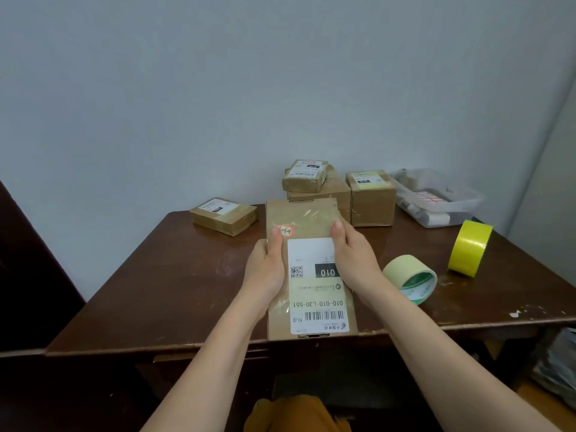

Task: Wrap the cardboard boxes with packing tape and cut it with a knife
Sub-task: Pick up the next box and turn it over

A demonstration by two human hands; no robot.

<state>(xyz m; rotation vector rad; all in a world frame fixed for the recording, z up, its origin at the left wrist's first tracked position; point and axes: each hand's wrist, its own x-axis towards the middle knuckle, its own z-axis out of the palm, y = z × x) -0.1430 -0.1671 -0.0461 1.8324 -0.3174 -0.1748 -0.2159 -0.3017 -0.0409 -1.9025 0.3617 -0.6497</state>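
Head view shows the left hand (268, 263) and right hand (352, 257) holding a long flat brown cardboard box (307, 219) by its sides, mid-frame on the dark wooden surface (174, 275). Pale tape roll (411, 277) lies untouched right of it; no knife shows. Wrapping looks barely begun.

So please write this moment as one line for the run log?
stage: box held, no taping yet | left hand: grips box | right hand: grips box | beige tape, yellow tape: on table | knife: unseen
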